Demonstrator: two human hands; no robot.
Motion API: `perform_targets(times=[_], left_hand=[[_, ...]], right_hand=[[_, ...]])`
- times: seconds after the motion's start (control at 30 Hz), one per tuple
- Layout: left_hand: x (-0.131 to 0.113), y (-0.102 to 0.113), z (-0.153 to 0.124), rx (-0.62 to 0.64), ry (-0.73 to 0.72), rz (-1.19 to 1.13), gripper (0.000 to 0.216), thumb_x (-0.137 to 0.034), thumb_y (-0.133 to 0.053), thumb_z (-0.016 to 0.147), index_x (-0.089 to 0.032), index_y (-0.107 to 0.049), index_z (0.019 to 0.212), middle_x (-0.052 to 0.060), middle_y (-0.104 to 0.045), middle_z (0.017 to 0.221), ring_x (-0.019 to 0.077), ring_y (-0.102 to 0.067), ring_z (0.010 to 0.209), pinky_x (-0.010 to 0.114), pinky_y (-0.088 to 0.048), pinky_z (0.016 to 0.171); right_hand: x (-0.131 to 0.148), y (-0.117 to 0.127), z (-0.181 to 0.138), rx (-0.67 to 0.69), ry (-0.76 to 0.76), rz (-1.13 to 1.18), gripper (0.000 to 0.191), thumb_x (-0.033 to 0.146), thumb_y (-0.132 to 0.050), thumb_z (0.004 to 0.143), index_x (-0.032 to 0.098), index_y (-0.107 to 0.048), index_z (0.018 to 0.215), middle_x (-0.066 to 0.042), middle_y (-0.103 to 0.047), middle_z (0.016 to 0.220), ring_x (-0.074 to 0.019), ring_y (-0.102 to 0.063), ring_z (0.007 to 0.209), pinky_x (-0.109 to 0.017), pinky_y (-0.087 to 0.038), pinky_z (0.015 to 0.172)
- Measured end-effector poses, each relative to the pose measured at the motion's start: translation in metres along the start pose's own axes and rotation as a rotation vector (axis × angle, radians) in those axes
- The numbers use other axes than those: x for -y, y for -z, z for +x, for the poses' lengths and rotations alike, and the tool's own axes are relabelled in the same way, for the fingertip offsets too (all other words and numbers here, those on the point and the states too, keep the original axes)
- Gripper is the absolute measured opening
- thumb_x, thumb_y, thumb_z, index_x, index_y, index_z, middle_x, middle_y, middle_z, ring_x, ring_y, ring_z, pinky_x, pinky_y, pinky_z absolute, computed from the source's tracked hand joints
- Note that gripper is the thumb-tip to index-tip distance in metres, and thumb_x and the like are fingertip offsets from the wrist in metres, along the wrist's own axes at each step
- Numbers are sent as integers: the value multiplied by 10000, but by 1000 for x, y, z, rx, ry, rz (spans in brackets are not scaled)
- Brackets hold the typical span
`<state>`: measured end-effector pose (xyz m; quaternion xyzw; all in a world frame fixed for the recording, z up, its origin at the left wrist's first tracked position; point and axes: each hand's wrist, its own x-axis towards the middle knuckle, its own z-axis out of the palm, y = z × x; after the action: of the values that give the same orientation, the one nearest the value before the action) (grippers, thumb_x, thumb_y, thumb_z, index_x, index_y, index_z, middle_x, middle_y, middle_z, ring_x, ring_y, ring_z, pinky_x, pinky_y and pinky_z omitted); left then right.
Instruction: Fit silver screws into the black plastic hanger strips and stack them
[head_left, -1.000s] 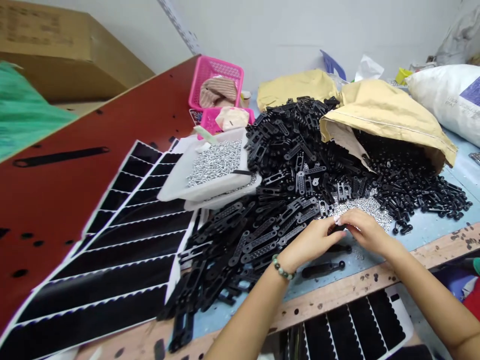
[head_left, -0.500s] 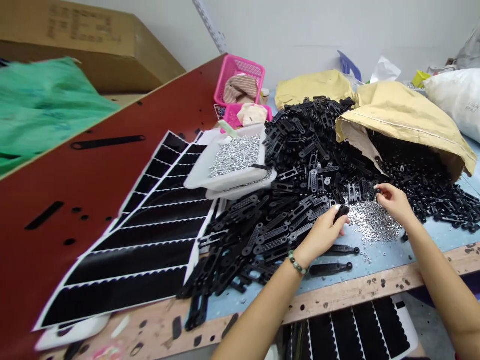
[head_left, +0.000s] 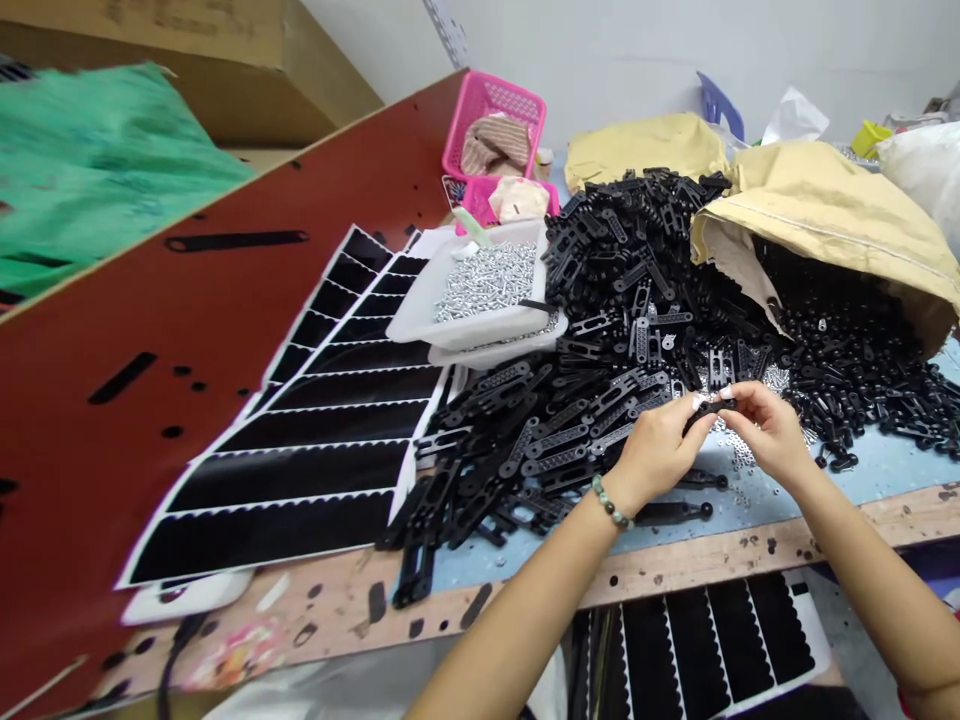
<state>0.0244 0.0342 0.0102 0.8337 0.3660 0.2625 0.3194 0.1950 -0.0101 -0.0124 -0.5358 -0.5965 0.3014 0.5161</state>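
My left hand (head_left: 661, 448), with a beaded bracelet on its wrist, pinches a small black plastic part (head_left: 714, 407). At the other end of that part are the closed fingertips of my right hand (head_left: 771, 435); whether they also hold a tiny piece is too small to tell. Below the hands lie loose small metal nuts and screws (head_left: 741, 455), partly hidden by my fingers. Two finished-looking black arms (head_left: 675, 513) rest on the blue surface under my left wrist. A large heap of black slotted plastic links (head_left: 555, 440) spreads to the left of my hands.
White tubs of silver screws (head_left: 487, 285) stand behind the heap. A yellow sack (head_left: 840, 205) spills small black parts (head_left: 862, 370) at right. Sheets of black strips (head_left: 300, 440) lean toward a red board (head_left: 247, 290). Pink baskets (head_left: 495, 95) stand at the back.
My right hand has moved left from the metal parts to meet my left hand at the black part. The left hand has shifted slightly right, and the view has turned a little.
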Motion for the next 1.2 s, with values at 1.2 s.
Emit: perform_targets(times=[1.2], left_hand=[[33,-11,7,441,-142,346,199,-218,-469,927,-213,-668,916,43,-593,934,191,-508,871,308,-381,808]], right_hand=[[-45,-3,-60,183,154,-761,237,257,-477,935,205,-664,1070,-91,-652,946,-244,-538,893,-411,-441,786]])
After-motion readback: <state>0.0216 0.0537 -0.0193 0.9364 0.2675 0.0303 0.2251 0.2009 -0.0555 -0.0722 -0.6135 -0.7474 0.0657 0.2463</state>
